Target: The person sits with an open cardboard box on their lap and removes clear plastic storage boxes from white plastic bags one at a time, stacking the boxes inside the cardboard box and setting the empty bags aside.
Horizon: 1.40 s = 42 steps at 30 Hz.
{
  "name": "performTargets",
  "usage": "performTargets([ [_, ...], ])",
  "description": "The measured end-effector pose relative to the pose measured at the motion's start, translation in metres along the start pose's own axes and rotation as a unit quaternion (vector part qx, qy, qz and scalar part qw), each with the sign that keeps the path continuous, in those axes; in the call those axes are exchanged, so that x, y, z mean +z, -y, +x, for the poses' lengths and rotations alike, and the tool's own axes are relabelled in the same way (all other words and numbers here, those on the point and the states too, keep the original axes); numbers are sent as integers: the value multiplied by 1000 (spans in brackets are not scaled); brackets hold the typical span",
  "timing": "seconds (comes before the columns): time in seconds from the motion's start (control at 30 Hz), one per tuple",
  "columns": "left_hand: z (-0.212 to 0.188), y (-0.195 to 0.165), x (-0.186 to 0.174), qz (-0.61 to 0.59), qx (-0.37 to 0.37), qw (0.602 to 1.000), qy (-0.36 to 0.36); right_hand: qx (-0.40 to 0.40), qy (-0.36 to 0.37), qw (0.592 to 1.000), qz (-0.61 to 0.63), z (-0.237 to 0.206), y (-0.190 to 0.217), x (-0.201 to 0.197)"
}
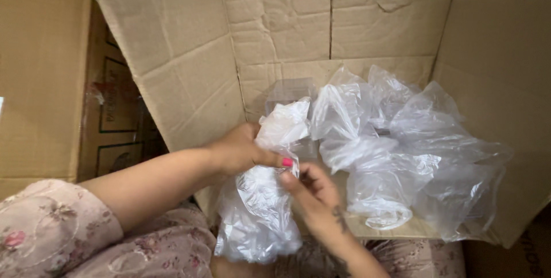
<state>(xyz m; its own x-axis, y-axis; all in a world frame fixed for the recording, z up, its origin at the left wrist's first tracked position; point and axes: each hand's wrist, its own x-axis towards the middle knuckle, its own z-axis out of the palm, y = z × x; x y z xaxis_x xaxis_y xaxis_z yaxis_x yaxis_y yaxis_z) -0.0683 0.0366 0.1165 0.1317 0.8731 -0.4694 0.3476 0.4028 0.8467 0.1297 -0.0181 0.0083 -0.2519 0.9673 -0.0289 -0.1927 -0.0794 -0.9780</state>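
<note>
— Head view: what's hard to make out?
— Contents of bag (256, 212), lost under crinkled clear film, held before open box (189, 77).
— Hands?
— Left hand (241, 150) and right hand (313, 189) close together, pinching its neck. More limp bags (413, 152) piled inside.

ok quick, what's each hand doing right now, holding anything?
Left hand: closed, pinching the neck of the clear plastic bag.
Right hand: closed, its fingers gripping the same bag just below the left.
</note>
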Motion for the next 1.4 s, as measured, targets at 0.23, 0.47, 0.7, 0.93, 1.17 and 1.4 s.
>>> performTargets([
  [0.23, 4, 2, -6, -119, 56, 990, -43, 143, 257, 955, -32, 1, 29, -33],
  [0.47, 9, 14, -1, -97, 72, 993, 9, 240, 149, 959, 28, 7, 51, -22],
  [0.7, 16, 13, -1, -61, 68, 987, -129, 106, 161, 981, -26, -3, 12, -29],
  [0.93, 3, 4, -7, -43, 61, 996, -40, 98, 112, 983, 112, 7, 28, -15],
  [1.17, 2, 2, -1, -8, 14, 999, 34, 121, 20, 971, 204, 9, 25, -25],
  [1.4, 0, 5, -2, 19, -16, 998, 58, 68, -8, 986, 151, 21, 6, -48],
])
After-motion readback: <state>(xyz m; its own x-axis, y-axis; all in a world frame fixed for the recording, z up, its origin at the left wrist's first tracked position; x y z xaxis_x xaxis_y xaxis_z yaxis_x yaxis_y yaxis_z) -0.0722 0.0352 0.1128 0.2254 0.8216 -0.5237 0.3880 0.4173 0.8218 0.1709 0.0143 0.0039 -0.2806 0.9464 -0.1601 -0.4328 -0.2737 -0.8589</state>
